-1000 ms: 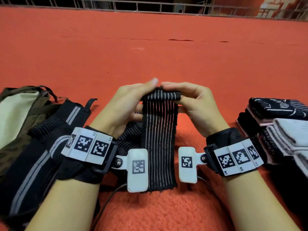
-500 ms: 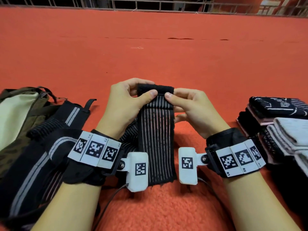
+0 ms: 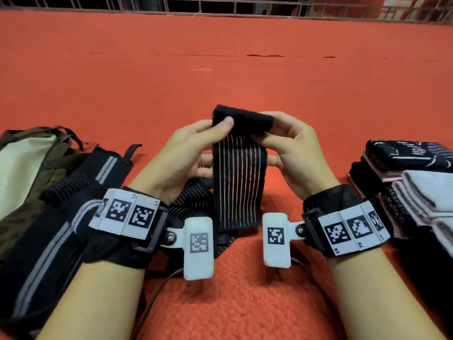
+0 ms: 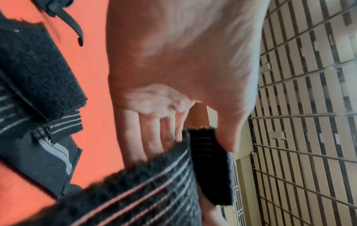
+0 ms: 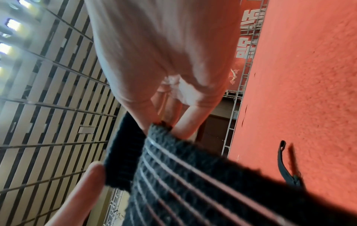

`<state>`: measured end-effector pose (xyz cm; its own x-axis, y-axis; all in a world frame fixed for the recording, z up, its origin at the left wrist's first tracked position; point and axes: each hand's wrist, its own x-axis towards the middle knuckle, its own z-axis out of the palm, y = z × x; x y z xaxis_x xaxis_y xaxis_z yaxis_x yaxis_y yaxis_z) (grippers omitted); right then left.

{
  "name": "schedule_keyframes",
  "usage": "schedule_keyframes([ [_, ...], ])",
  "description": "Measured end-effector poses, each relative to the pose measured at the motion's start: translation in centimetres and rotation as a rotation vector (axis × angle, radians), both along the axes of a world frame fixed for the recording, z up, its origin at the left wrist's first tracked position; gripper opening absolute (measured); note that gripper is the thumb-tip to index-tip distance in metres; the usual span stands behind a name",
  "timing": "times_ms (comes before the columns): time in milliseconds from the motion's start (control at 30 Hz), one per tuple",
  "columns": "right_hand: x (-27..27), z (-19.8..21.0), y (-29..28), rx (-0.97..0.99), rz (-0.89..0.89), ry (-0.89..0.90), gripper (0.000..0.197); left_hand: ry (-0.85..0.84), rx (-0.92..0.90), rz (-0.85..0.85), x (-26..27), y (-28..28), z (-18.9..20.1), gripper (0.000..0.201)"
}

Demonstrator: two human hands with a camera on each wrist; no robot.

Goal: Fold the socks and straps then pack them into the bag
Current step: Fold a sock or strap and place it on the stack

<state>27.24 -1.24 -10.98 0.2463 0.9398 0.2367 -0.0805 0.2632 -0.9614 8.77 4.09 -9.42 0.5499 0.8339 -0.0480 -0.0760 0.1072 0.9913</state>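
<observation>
A black elastic strap with thin pale stripes [image 3: 239, 182] hangs upright between both hands over the orange blanket. Its plain black end patch [image 3: 241, 117] is bent over at the top. My left hand [image 3: 186, 153] pinches the strap's top left edge, thumb in front, fingers behind. My right hand [image 3: 291, 146] pinches the top right edge the same way. The left wrist view shows the strap [image 4: 154, 183] under the thumb [image 4: 228, 137]; in the right wrist view the strap [image 5: 193, 175] sits between thumb and fingers. An olive and pale green bag [image 3: 22, 168] lies at far left.
More black straps with grey bands [image 3: 61, 217] lie heaped between the bag and my left arm. A stack of folded socks, black patterned, pink and white [image 3: 411, 182], sits at the right. Orange carpet [image 3: 220, 69] stretches ahead to a metal railing [image 3: 220, 8].
The strap's top end has been rolled up and over, so the plain black patch now shows on top. Both hands shifted slightly upward while keeping their pinch.
</observation>
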Motion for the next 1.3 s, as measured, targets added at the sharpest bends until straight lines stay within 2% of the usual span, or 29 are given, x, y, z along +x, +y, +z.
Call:
schedule_keyframes([
  [67, 0.2, 0.0, 0.0, 0.002, 0.005, 0.013, 0.024, -0.005, -0.039, -0.074, -0.3, -0.1, 0.3, 0.059],
  [167, 0.1, -0.1, 0.0, 0.025, 0.027, -0.018, 0.027, 0.002, -0.053, -0.075, -0.3, -0.2, 0.8, 0.079],
  [200, 0.1, -0.1, 0.0, 0.033, 0.035, -0.035, 0.026, 0.012, -0.039, -0.066, -0.2, -0.3, 0.8, 0.077],
  [267, 0.0, -0.2, -0.1, 0.039, 0.04, -0.074, 0.026, 0.027, 0.0, -0.037, -0.1, -0.2, 0.5, 0.054],
  [333, 0.0, 0.0, 0.1, 0.009, 0.043, -0.067, 0.035, 0.023, 0.001, 0.006, -0.1, 0.0, 0.1, 0.032],
  [367, 0.0, 0.0, 0.2, -0.02, 0.053, -0.026, 0.042, 0.016, -0.008, 0.029, -0.1, 0.2, -0.1, 0.028],
  [400, 0.0, 0.2, 0.2, -0.054, 0.069, 0.033, 0.044, 0.011, -0.011, 0.051, -0.1, 0.3, -0.3, 0.026],
  [467, 0.0, 0.3, 0.3, -0.136, 0.108, 0.1, 0.032, 0.006, 0.01, 0.075, -0.2, 0.5, -0.4, 0.024],
  [567, -0.2, -0.1, 0.4, -0.248, 0.107, -0.056, 0.031, 0.018, 0.061, 0.078, 0.0, 0.3, -0.4, 0.026],
  [633, -0.5, -0.3, 0.5, -0.249, 0.073, -0.105, 0.028, 0.028, 0.055, 0.097, 0.1, 0.3, -0.4, 0.028],
  [733, -0.7, -0.4, 0.6, -0.225, 0.032, -0.079, 0.02, 0.057, 0.019, 0.118, 0.2, 0.3, -0.6, 0.023],
  [867, -1.1, -0.4, 0.4, -0.173, -0.034, -0.08, 0.016, 0.097, 0.124, 0.225, 0.3, 0.2, -0.9, 0.011],
  [1000, -1.2, -0.3, 0.4, -0.131, -0.083, -0.097, 0.014, 0.088, 0.202, 0.304, 0.9, -0.1, -0.8, 0.012],
  [1167, -1.1, -0.2, 0.3, -0.179, -0.052, 0.002, 0.018, 0.105, 0.089, 0.175, 0.7, -0.2, -0.5, 0.022],
  [1300, -1.0, -0.4, 0.2, -0.25, 0.093, -0.021, 0.023, 0.092, 0.13, 0.281, 0.6, 0.2, -1.0, 0.019],
])
